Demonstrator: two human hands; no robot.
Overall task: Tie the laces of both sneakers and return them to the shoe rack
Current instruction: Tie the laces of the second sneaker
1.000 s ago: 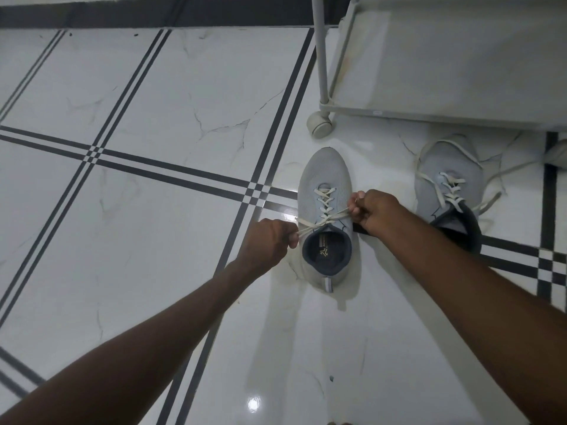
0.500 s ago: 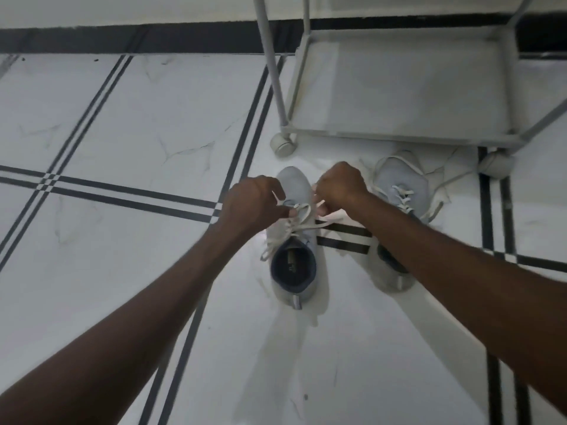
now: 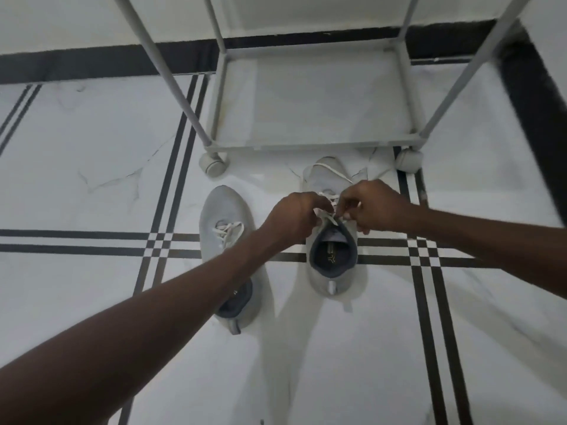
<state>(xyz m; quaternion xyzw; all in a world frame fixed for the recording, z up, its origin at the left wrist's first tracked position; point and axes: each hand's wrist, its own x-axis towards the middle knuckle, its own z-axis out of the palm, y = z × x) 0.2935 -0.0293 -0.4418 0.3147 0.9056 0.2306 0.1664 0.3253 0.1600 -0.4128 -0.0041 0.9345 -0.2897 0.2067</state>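
Two light grey sneakers stand side by side on the floor, toes toward the shoe rack [image 3: 310,146]. The left sneaker [image 3: 222,207] has its white laces bunched in a knot over the tongue, and my left forearm crosses its heel. Both hands work over the right sneaker [image 3: 334,283]. My left hand [image 3: 293,217] and my right hand [image 3: 376,205] each pinch its white laces [image 3: 330,216] just above the dark opening. One loose lace strand [image 3: 334,172] trails over the toe. The hands hide the lacing itself.
The white metal rack stands on castor wheels [image 3: 214,163], its low shelf [image 3: 306,99] bare, its slanted posts [image 3: 165,72] rising toward me. The floor [image 3: 92,179] is white marble tile with black stripe bands. A black skirting runs along the wall.
My hands have left the left sneaker's laces and moved right onto the right sneaker's laces. The view has tilted up and right, showing more of the rack.
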